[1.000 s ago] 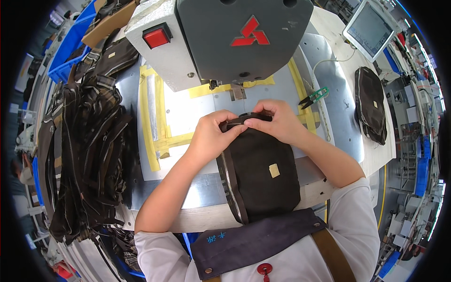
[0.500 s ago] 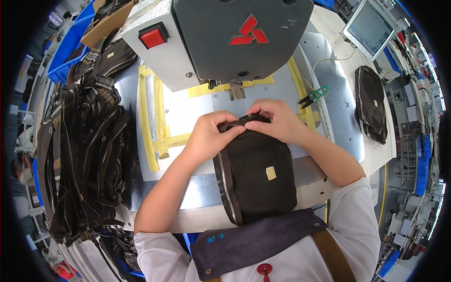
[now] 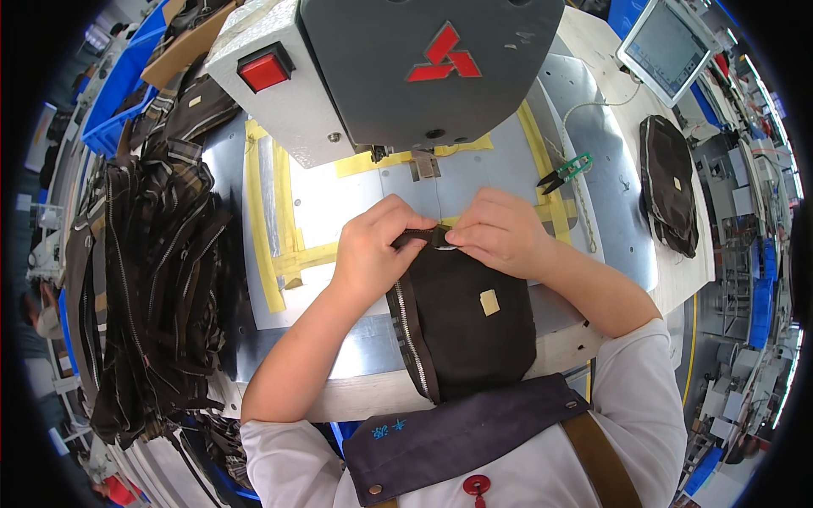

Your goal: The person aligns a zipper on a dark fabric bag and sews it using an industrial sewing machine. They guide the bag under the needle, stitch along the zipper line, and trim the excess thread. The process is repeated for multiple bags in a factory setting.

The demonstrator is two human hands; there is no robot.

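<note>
A dark brown fabric pouch (image 3: 474, 339) lies flat in front of me, its near end against my apron. A silver zipper (image 3: 408, 334) runs down its left side, and a small cream tag (image 3: 489, 302) sits on its face. At the pouch's far edge, my left hand (image 3: 377, 245) pinches a dark zipper end between thumb and fingers. Close beside it, my right hand (image 3: 500, 233) pinches the same edge, fingers bent together. A pale bit shows at the right fingertips, too small to name. A thin thread runs from there toward the sewing machine (image 3: 432, 76).
Yellow tape (image 3: 279, 220) marks the metal work plate. Green-handled thread snips (image 3: 566, 173) lie to the right, with another dark pouch (image 3: 669, 186) farther out. Zippered brown pieces (image 3: 152, 279) are heaped at left, near a blue bin (image 3: 114, 123). A screen (image 3: 667, 49) stands at upper right.
My right hand has shifted slightly right and lower and turned at the pouch's far edge. The edge between my hands is now folded differently, showing a pale bit. My left hand keeps its pinch.
</note>
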